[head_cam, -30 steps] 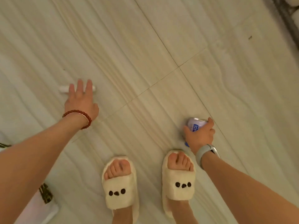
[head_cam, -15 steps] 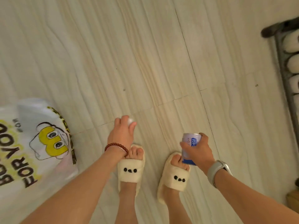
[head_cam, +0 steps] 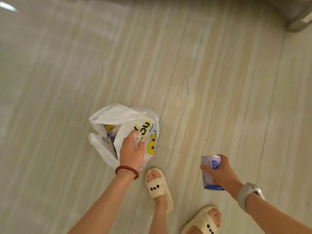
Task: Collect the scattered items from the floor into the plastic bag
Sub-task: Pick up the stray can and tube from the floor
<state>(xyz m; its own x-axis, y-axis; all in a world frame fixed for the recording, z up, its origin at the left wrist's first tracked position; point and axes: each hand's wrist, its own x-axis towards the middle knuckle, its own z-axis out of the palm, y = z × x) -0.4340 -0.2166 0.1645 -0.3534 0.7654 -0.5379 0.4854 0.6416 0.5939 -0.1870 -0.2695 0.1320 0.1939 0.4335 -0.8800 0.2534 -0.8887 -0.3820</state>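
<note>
Presently the left hand point(head_cam: 132, 152) grips a small clear bottle point(head_cam: 136, 139) above the white plastic bag point(head_cam: 118, 115) lying open on the floor point(head_cam: 211, 81). Right hand point(head_cam: 222, 174) holds a blue-and-white can point(head_cam: 210, 168), fingers wrapped round it.

Soft, even indoor light falls on the pale floor point(head_cam: 202, 81), with barely any cast shadows. A small bright glare spot sits at the floor's far left corner. The whole frame is slightly soft with motion blur, worst along the far edge, and wide-angle bending shows toward the borders.
</note>
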